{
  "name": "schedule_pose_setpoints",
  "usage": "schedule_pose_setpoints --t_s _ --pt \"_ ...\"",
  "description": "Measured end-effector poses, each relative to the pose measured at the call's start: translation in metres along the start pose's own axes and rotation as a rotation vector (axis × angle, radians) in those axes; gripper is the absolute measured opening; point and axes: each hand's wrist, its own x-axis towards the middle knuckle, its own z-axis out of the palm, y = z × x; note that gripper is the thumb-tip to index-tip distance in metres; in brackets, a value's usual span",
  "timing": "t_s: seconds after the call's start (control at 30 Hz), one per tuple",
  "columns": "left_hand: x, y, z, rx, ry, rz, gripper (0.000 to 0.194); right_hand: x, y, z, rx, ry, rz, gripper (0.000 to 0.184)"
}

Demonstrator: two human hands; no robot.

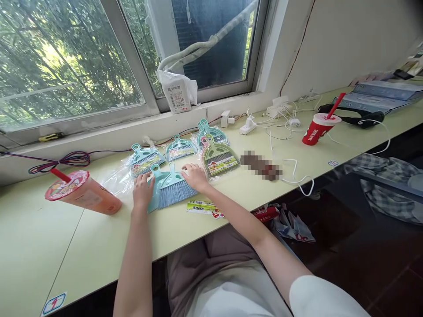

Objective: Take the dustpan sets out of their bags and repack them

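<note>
A light-blue dustpan [153,203] lies on the table in front of me, with a matching hand brush [176,193] partly over it, its blue-grey bristles towards me. My left hand [142,191] grips the dustpan's left edge. At the brush's right end, my right hand [194,177] holds the head with bent fingers. Behind them are wrapped dustpan sets: a light-blue one [145,159], another light-blue one [180,148], a teal one [211,132] and a green one [220,157]. Yellow-green printed cards [203,208] lie near my right forearm.
An orange drink cup [84,193] leans at left. A red cup [320,129] stands at right among white cables [297,176] and chargers [247,125]. Coiled wire [74,159] runs along the window side. A blurred patch [261,165] covers something right of the sets.
</note>
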Motion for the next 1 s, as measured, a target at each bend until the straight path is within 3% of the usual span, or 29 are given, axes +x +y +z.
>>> schedule_pose_setpoints --t_s 0.13,0.27,0.37,0.5,0.57,0.67,0.83,0.9,1.0 --pt "0.005 -0.015 0.009 -0.101 -0.071 -0.113 0.037 -0.001 -0.001 0.002 -0.005 -0.151 0.049 0.019" --pt "0.011 -0.019 0.015 -0.295 -0.040 -0.244 0.029 -0.002 -0.005 0.005 0.068 -0.073 0.054 0.015" --pt "0.011 -0.005 0.010 -0.605 -0.035 -0.294 0.041 -0.003 -0.005 0.004 0.096 0.060 0.022 0.016" --pt "0.002 0.029 0.000 -0.975 -0.154 -0.278 0.065 -0.003 -0.004 -0.001 0.050 0.173 0.030 0.018" --pt "-0.003 0.046 -0.001 -1.012 -0.195 -0.239 0.076 -0.003 -0.003 -0.002 0.020 0.225 0.021 0.020" --pt "-0.008 0.061 0.006 -1.001 -0.226 -0.222 0.073 -0.004 -0.003 -0.002 -0.010 0.279 0.016 0.024" --pt "-0.005 0.062 0.014 -1.030 -0.152 -0.269 0.065 -0.006 -0.008 -0.005 -0.005 0.322 0.015 0.024" --pt "-0.003 0.058 0.012 -1.052 -0.128 -0.282 0.064 -0.004 -0.006 -0.007 0.066 0.289 -0.004 0.037" --pt "-0.003 0.053 0.006 -1.066 -0.233 -0.300 0.067 0.005 0.004 -0.008 0.274 0.052 0.042 0.043"
